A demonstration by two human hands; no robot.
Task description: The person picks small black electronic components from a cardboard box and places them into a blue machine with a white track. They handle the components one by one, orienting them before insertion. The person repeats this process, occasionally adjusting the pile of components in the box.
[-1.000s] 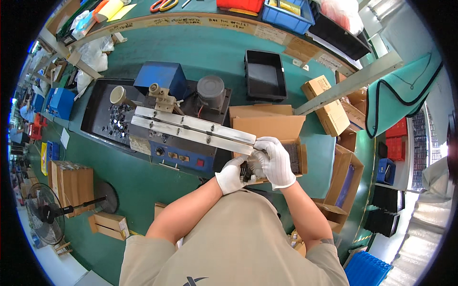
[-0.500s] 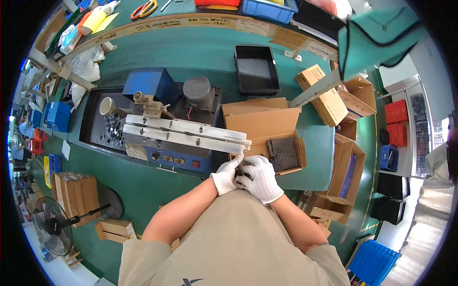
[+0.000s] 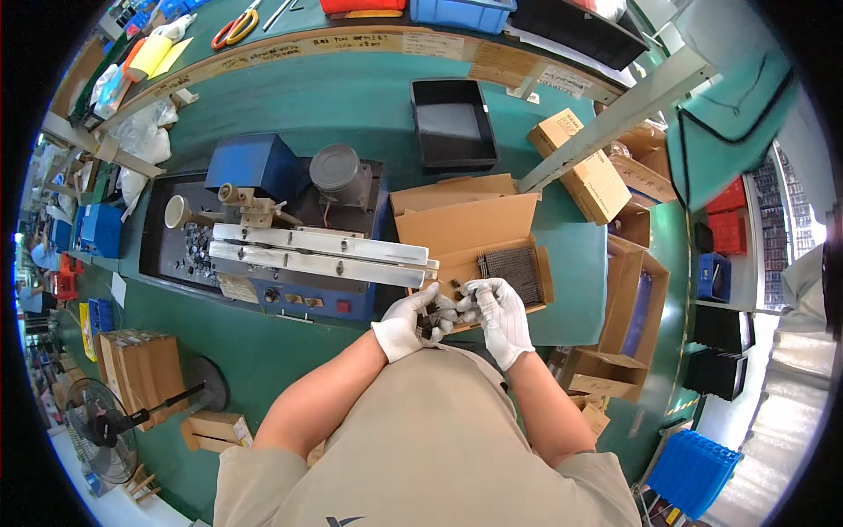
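Observation:
My left hand (image 3: 403,326), in a white glove, cups several small black parts (image 3: 428,323) in its curled fingers, at the near edge of an open cardboard box (image 3: 471,221). Just right of it, my gloved right hand (image 3: 504,325) has thumb and fingers pinched together. What lies in that pinch is too small to make out. In the box, right of my hands, dark parts (image 3: 511,274) stand in tight rows. The white twin rails (image 3: 320,253) of a blue machine (image 3: 299,297) end just beyond my left hand.
Loose black pieces lie in the machine's dark tray (image 3: 156,230), near a cream cup (image 3: 177,211). A black bin (image 3: 455,125) stands behind the open box. A metal post (image 3: 615,123) rises beside a closed carton (image 3: 590,180). A fan (image 3: 104,428) stands at lower left.
My hands have come apart: the right has shifted rightward and turned, with its fingers pinched. Black parts in my left hand now show. The whole view has shifted slightly.

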